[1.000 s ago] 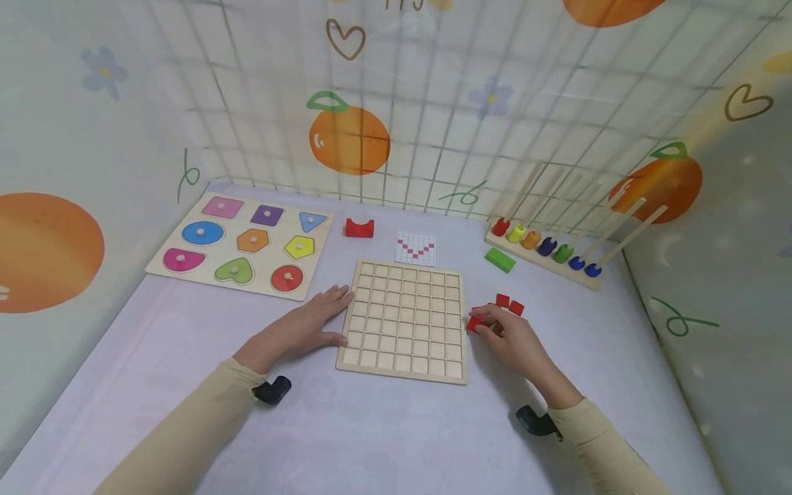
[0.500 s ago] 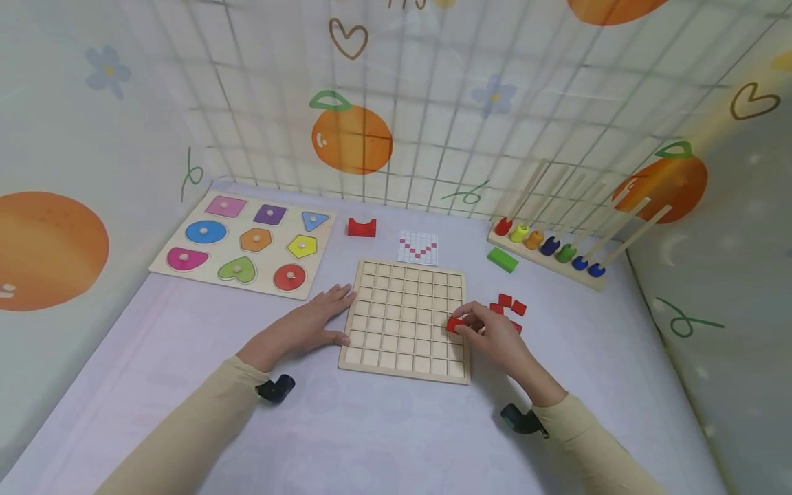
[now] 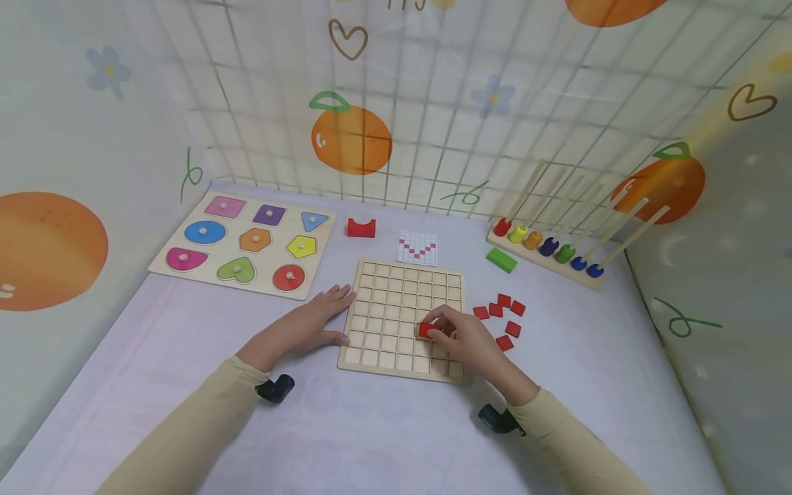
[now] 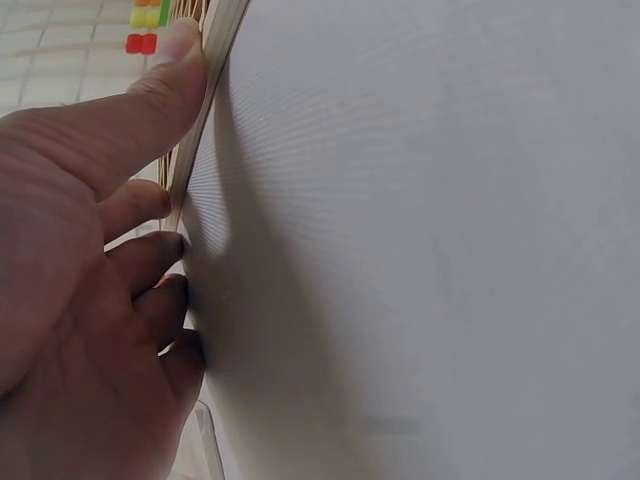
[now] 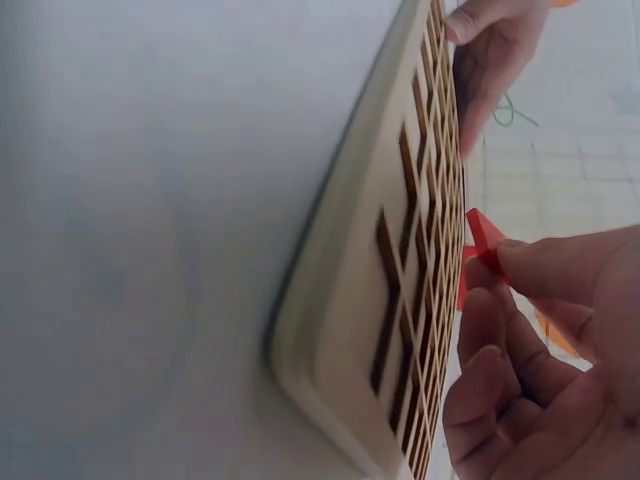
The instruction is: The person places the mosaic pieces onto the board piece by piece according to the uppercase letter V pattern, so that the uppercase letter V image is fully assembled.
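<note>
A wooden grid board (image 3: 383,342) with square compartments lies flat on the table. My right hand (image 3: 467,338) is over its right half, pinching a red square tile (image 3: 426,330) between thumb and fingers. In the right wrist view the same red tile (image 5: 484,232) is tilted, close above the grid. My left hand (image 3: 304,320) rests at the board's left edge, fingers extended; in the left wrist view its thumb (image 4: 165,88) touches the rim. Several loose red tiles (image 3: 504,342) lie right of the board. A small pattern card (image 3: 417,248) sits behind it, printed with a pink V of squares.
A shape puzzle (image 3: 272,270) with knobbed pieces lies at the back left. Behind the board stands a red notched block (image 3: 361,228). Toward the back right are a green block (image 3: 501,260) and a peg rack (image 3: 544,254) with coloured beads and tall rods.
My right hand has carried a red tile from the loose group leftward over the board. The left hand has stayed at the board's left edge.
</note>
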`<action>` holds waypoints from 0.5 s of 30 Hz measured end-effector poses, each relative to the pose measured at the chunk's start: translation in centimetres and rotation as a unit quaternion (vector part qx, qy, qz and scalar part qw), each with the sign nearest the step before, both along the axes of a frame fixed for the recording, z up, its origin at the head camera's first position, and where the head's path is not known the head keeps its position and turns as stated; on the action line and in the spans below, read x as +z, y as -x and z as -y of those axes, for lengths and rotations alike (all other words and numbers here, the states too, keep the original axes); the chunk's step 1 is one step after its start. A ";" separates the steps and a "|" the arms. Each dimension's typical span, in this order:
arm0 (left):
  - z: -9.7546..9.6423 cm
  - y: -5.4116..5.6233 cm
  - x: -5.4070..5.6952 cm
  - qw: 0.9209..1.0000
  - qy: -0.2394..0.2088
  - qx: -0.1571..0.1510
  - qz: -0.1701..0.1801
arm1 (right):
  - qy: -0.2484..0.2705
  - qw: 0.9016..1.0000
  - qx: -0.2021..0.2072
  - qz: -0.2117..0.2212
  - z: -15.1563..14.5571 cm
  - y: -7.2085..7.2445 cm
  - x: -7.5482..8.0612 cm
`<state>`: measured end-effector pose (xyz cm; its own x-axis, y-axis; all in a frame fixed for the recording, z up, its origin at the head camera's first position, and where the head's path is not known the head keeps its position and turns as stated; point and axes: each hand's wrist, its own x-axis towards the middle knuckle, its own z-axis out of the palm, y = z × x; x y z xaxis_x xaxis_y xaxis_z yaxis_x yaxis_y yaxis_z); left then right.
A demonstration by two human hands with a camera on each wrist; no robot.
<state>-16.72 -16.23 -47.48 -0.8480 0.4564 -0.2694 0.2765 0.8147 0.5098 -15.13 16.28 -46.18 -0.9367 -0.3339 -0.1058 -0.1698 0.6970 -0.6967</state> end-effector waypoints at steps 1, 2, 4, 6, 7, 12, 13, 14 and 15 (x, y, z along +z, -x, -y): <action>0.0 0.0 0.0 1.000 0.000 0.000 0.000 | 0.000 1.000 0.005 -0.001 0.2 -0.1 -0.1; 0.0 0.0 0.1 1.000 -0.001 0.000 0.000 | -0.004 1.000 0.010 -0.002 0.4 -0.2 -0.1; 0.0 0.0 0.1 1.000 -0.001 0.000 0.000 | -0.008 1.000 0.022 -0.004 0.9 -0.4 -0.2; -0.1 0.0 0.2 1.000 0.000 0.000 0.001 | -0.015 0.999 0.032 -0.009 1.2 -0.6 -0.2; -0.1 0.0 0.2 1.000 0.001 0.000 0.001 | -0.019 0.999 0.036 -0.009 1.4 -0.7 -0.2; 0.0 0.0 0.2 1.000 0.001 -0.002 -0.001 | -0.036 0.998 0.043 -0.016 2.1 -0.9 -0.3; 0.0 0.0 0.2 1.000 0.001 -0.003 -0.002 | -0.042 0.998 0.045 -0.020 2.2 -0.9 -0.4; 0.0 0.0 0.2 1.000 0.001 -0.003 -0.003 | -0.047 0.997 0.047 -0.024 2.3 -0.9 -0.4; 0.0 0.0 0.2 1.000 0.001 -0.003 -0.003 | -0.054 0.997 0.049 -0.029 2.4 -0.9 -0.5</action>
